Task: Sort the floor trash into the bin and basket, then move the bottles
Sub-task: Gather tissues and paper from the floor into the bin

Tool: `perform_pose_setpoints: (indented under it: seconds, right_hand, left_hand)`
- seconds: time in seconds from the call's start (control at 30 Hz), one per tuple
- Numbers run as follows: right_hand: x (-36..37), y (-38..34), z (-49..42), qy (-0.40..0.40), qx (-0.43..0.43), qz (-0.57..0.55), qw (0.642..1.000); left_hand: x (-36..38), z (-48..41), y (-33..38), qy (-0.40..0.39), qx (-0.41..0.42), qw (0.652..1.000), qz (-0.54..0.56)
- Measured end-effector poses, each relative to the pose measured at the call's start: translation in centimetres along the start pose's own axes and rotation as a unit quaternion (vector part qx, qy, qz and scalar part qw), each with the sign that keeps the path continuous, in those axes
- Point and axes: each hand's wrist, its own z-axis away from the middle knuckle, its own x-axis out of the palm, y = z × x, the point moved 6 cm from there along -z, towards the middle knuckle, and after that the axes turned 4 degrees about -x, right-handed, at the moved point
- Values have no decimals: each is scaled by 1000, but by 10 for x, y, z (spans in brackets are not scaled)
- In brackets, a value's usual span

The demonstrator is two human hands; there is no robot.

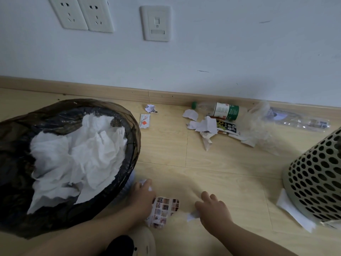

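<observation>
Just right of the black-lined bin (132,137), which is heaped with white tissue, the left hand (143,195) curls round a crumpled scrap (144,182) beside a creased printed sheet (166,211) of small picture squares. Further right, the right hand (214,209) lies knuckles-up touching a white shred (192,216); whether it pinches it cannot be told. A green-capped bottle (221,109) lies by the wall.

Skirting board (110,92) ran light wood along the base of the white wall (221,43). Two power sockets (68,13) (97,14) sat side by side high above it at left, with a data jack plate (156,23) to their right. Dark scuff (203,71) just above the board. Pale plank floor (221,172) below it. Cream slipper (145,241) far below, at the bottom edge.
</observation>
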Motion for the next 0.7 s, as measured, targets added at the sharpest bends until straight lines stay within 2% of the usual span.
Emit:
perform_pose_setpoints:
  seconds: [0.13,0.3,0.37,0.47,0.57,0.7]
  right_hand:
    - [2,1,0,-2,-4,-1,1000]
    - [2,3,-1,-19,6,-28,999]
    - [2,4,-3,-31,28,-100,994]
    - [2,1,-10,-46,67,-268,960]
    - [-3,-8,-16,-35,83,-409,908]
    - [-19,-29,-15,-34,62,-470,880]
  left_hand:
    - [-3,4,3,28,49,993,-106]
    - [-10,1,2,16,38,996,-81]
    - [-14,3,7,16,44,995,-87]
    - [-19,3,9,26,39,996,-78]
    - [-20,1,7,21,18,999,-43]
    - [-18,1,9,-10,-1,999,50]
